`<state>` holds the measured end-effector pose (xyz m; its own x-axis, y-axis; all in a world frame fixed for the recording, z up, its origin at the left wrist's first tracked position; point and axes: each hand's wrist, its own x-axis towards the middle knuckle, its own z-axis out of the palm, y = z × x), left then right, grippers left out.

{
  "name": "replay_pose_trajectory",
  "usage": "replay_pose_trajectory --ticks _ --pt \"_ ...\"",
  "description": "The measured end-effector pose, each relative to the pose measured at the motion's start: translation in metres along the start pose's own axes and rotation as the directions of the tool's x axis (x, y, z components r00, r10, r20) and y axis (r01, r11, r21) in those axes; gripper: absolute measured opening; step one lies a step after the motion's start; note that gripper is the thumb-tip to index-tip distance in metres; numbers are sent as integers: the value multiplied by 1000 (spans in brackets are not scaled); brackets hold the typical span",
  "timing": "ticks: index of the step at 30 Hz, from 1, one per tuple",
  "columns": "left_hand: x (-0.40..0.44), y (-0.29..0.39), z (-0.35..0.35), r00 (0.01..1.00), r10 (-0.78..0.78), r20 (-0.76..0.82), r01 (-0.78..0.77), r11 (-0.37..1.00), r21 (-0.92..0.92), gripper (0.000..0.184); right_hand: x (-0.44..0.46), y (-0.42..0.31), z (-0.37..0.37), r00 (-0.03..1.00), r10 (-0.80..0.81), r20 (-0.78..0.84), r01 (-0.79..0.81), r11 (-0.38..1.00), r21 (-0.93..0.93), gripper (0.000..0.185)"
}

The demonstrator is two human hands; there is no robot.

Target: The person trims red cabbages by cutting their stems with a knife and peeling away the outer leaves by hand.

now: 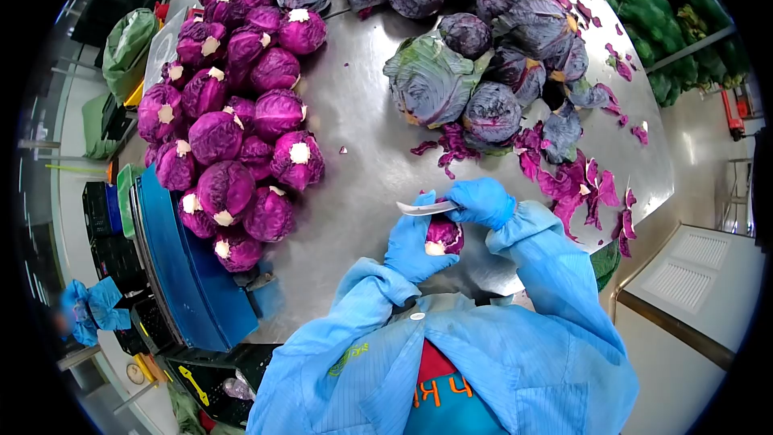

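In a blue glove, my left hand (410, 243) is wrapped round a small peeled red cabbage (445, 235) close to my body, its pale cut stem end facing me. My right hand (481, 202), also gloved, grips a knife (427, 209) whose short, pale blade points left across the top of the cabbage. The knife's handle is hidden inside my fingers. Just beyond my hands lie torn purple leaves (455, 145) and a pile of dull, unpeeled red cabbages (491, 111). To the left is a heap of bright peeled cabbages (220, 134) with white stem ends.
The metal table (354, 161) carries both heaps. More leaf scraps (576, 185) lie along its right side. Blue panels (181, 258) stand at its left edge, above black crates (209, 379). Green net sacks (660, 16) are stacked at the far right.
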<state>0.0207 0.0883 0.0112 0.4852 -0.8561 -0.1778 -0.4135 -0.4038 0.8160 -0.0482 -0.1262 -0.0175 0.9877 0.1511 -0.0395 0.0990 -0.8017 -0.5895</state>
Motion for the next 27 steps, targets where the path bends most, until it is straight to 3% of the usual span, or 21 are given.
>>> replay_pose_trajectory --ticks 3,6,8,9,10,12,14,17,19,20,22,24,25,27 --pt "-17 -12 6 991 57 -121 -64 996 -62 102 -34 43 2 926 249 -284 -307 935 -180 21" --pt "-28 -21 11 971 87 -222 -108 990 -87 105 -61 55 -17 707 604 -367 -680 724 -118 26" --pt "-23 -22 12 972 70 -226 -99 988 -117 108 -64 26 -10 644 557 -525 -608 789 91 33" --pt "-18 -11 3 984 60 -170 -74 994 -79 110 -63 12 -5 726 459 -513 -499 864 67 46" --pt "-22 -12 6 978 74 -193 -85 995 -48 110 -52 -23 -17 748 639 -179 -567 756 326 56" --pt "-21 -16 12 967 123 -224 -122 992 18 111 -33 -56 -10 761 648 -37 -509 632 585 64" --pt "-18 -14 10 979 120 -163 -121 993 7 111 -24 -41 30 842 536 -62 -422 726 542 64" --pt "-21 -14 6 979 125 -159 -126 992 2 112 -19 -17 53 805 545 234 -557 560 613 63" --pt "-28 -19 9 972 122 -200 -131 991 -32 114 -30 -17 53 780 626 10 -604 747 278 60" --pt "-32 -26 12 966 121 -227 -138 988 -61 115 -39 -17 51 771 627 -112 -622 779 81 59" --pt "-33 -29 14 959 93 -267 -129 984 -119 117 -81 13 67 698 565 -441 -616 787 33 68" --pt "-42 -27 17 957 8 -290 -63 981 -182 117 -101 7 28 532 775 -341 -771 610 182 83" --pt "-42 -14 12 966 -32 -256 -1 992 -128 118 -105 -3 15 511 801 -311 -822 561 94 96" --pt "-34 -13 10 974 5 -226 -21 998 -66 118 -105 -13 18 600 672 -434 -680 715 166 77"
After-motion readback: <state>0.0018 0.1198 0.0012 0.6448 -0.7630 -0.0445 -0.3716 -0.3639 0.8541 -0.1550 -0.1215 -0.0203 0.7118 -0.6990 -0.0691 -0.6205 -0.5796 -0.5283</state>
